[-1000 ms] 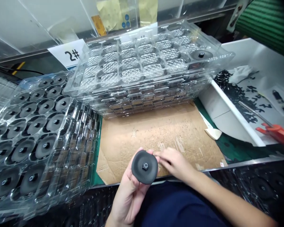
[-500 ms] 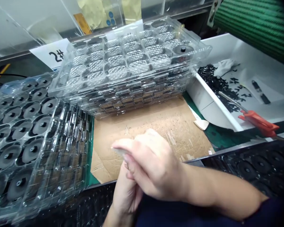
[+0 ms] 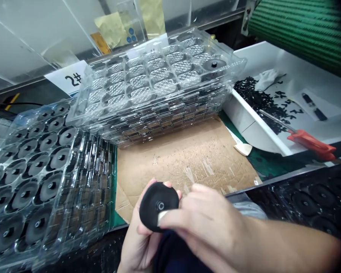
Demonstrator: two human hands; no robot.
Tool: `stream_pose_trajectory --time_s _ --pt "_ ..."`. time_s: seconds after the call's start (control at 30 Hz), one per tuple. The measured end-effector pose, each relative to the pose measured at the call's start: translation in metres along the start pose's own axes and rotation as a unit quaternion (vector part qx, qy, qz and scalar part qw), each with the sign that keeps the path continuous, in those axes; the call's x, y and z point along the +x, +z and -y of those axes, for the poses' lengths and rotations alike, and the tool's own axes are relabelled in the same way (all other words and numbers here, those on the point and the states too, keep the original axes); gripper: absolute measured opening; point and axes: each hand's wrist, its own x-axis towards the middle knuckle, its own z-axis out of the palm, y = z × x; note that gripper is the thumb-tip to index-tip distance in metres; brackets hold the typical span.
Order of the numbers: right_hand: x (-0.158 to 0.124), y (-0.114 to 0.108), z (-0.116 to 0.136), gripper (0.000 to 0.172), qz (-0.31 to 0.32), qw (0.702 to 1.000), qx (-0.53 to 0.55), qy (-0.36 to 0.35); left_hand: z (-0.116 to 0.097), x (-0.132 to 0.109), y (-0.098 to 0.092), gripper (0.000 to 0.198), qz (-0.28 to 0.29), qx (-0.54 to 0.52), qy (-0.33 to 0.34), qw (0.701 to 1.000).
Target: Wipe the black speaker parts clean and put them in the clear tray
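Observation:
My left hand (image 3: 140,239) is closed around a round black disc (image 3: 150,206) with a small raised hub at its centre. The disc's face is tilted up towards me over the near edge of the cardboard. My right hand (image 3: 207,220) is at the disc's right side, fingers curled and blurred, its thumb or a fingertip on the face near the hub. A pale tip shows there; I cannot tell whether it is a nail or a small piece in the fingers.
Cardboard (image 3: 176,159) covers the bench. Behind stand stacked clear trays (image 3: 147,98), one black disc (image 3: 214,65) in the top one. Trays full of discs (image 3: 25,189) are left. A white bin (image 3: 284,57) with small black pieces and red-handled pliers (image 3: 312,144) are right.
The black disc, hidden behind my hands before, now shows in my left hand. My right hand has moved right and down off it, uncovering its face.

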Motion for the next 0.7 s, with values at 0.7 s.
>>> stream_pose_trajectory --time_s 0.7 --pt "-0.084 0.046 -0.089 0.024 0.026 0.955 0.044 0.291 0.009 -0.004 -0.004 0.050 0.100 -0.083 -0.081 0.988"
